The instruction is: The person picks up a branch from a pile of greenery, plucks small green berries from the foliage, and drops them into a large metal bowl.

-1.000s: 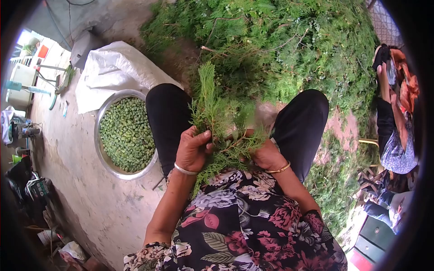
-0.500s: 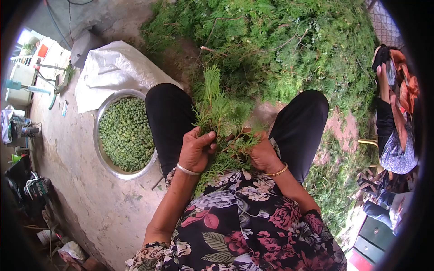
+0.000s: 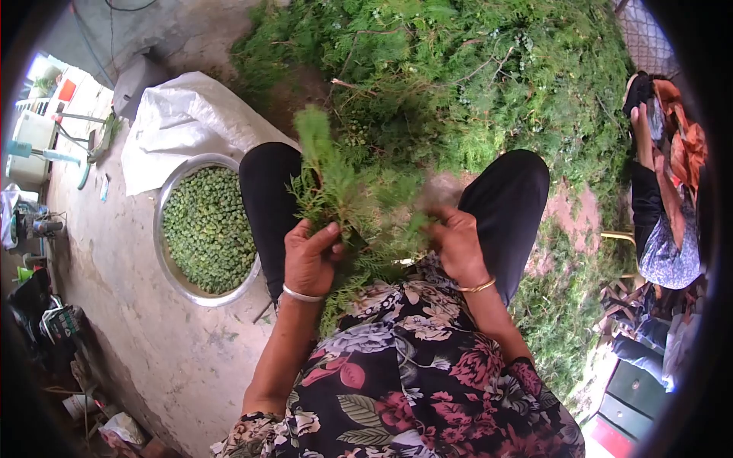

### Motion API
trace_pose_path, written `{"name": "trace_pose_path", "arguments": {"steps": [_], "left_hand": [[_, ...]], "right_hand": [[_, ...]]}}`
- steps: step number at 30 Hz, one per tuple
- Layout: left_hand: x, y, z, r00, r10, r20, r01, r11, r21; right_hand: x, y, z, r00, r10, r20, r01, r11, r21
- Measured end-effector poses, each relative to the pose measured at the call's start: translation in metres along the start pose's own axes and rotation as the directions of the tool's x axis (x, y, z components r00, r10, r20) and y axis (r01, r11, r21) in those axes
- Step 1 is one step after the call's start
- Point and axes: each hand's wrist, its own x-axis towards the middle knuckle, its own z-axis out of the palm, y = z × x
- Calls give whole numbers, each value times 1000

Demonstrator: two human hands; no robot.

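Near piled greenery (image 3: 473, 84), the left hand (image 3: 311, 259) pinches a sprig (image 3: 336, 196), grip closed.

Sprig (image 3: 332, 191): tip blurred | right fingers (image 3: 441, 215): smeared (grip unreadable) | shirt (image 3: 427, 366): cut off below

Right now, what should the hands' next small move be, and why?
I'd probably steady the sprig in the left hand and search it with the right hand. The left pinches the sprig; the right is close to the foliage, too blurred to tell what it holds. A basin of green cones stands by the left knee.
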Motion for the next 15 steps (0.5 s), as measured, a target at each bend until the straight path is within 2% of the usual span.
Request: {"name": "trace_pose_path", "arguments": {"steps": [1, 2, 4, 6, 7, 9, 13, 15], "left_hand": [[3, -2, -9, 1000, 6, 20, -5, 1000, -15], [6, -3, -16, 999, 14, 42, -12, 999, -31], [10, -5, -22, 996, -4, 92, 9, 998, -56], [13, -6, -22, 997, -16, 71, 22, 997, -79], [13, -5, -19, 997, -15, 76, 21, 997, -79], [12, -4, -12, 1000, -9, 28, 11, 998, -70], [16, -8, -17, 998, -18, 60, 21, 998, -57], [16, -12, -7, 998, 56, -14, -54, 992, 114]], "right_hand": [[-1, 0, -6, 989, 113, 93, -140, 915, 379], [-1, -1, -9, 960, 174, 218, -277, 676, 683], [-2, -3, -10, 965, 138, 224, -259, 648, 716], [-5, -16, -8, 964, 156, 217, -262, 387, 884], [-7, -23, -9, 965, 154, 213, -257, 389, 885], [-9, -35, -12, 966, 119, 229, -253, 254, 934], [-10, -41, -17, 977, 103, 184, -210, 371, 905], [-13, -44, -17, 983, -7, 182, -141, 606, 783]]}}
